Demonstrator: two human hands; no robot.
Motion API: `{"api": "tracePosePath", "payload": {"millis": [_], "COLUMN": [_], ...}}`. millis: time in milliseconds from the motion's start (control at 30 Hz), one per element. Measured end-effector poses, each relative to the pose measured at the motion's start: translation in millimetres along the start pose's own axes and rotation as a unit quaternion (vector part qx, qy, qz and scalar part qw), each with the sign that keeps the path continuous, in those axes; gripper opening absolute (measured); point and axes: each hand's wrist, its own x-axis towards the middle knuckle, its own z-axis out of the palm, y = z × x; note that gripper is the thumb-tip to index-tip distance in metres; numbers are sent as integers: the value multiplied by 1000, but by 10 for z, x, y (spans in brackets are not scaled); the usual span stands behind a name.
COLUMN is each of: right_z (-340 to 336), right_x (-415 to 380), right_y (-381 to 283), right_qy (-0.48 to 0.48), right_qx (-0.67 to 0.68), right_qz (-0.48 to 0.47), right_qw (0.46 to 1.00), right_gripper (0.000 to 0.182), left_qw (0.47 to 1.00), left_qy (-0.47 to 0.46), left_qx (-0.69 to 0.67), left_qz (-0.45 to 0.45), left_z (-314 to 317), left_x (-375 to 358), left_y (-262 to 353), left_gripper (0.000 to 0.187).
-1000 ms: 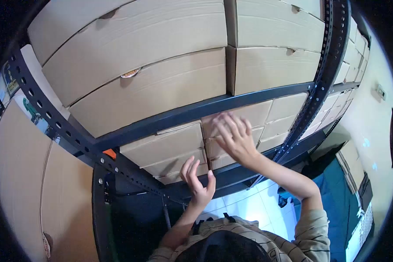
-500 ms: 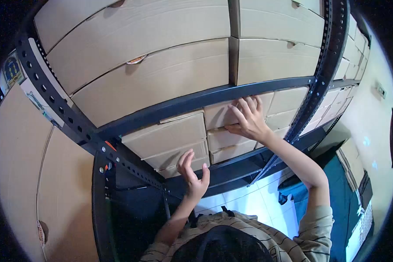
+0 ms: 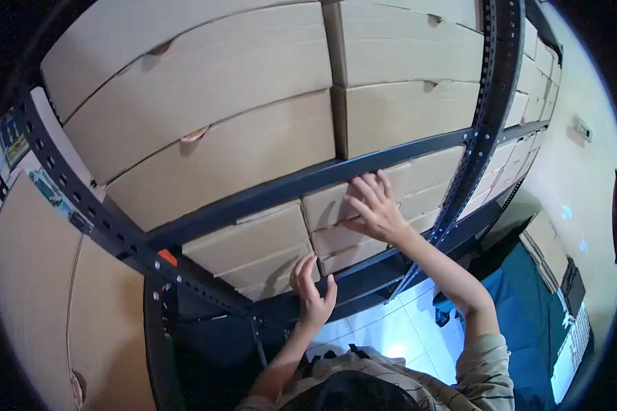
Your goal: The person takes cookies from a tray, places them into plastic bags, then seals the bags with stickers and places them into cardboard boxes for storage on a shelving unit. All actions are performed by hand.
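Small cardboard boxes sit stacked on the lower level of a black metal rack. My right hand (image 3: 380, 212) is at an upper box (image 3: 325, 205), fingertips along its top under the shelf beam and thumb at its lower edge. Beneath that box lies a flatter cardboard box (image 3: 339, 241). My left hand (image 3: 313, 293) is held low with fingers curved and apart, fingertips by the right end of the left-hand stack (image 3: 253, 250). Nothing shows between the left thumb and fingers.
A black shelf beam (image 3: 267, 188) runs just above my hands, with large cardboard boxes (image 3: 233, 151) over it. A perforated upright (image 3: 485, 137) stands right of my right hand, another (image 3: 82, 178) at the left. Dark green cloth (image 3: 521, 322) lies at lower right.
The view has shifted, so the rack sits lower and further left. My left hand has moved right, closer to the gap between the stacks. My right hand stays at the same upper box.
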Motion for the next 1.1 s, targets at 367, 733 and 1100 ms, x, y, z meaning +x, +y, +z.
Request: {"api": "tracePosePath", "payload": {"millis": [367, 733, 1100], "right_z": [-153, -1240, -3302], "right_x": [-1148, -3231, -4028], "right_y": [-470, -901, -69], "right_qy": [26, 110, 478], "right_qx": [125, 202, 42], "right_qz": [299, 750, 717], "right_qw": [946, 620, 505], "right_gripper": [52, 19, 8], "left_qw": [995, 956, 780], "left_qy": [21, -154, -486], "left_qx": [2, -133, -372], "left_qz": [-98, -210, -131], "left_z": [-68, 1054, 3430], "left_x": [-139, -682, -1246], "left_y": [-134, 395, 1903], "left_gripper": [50, 44, 22]}}
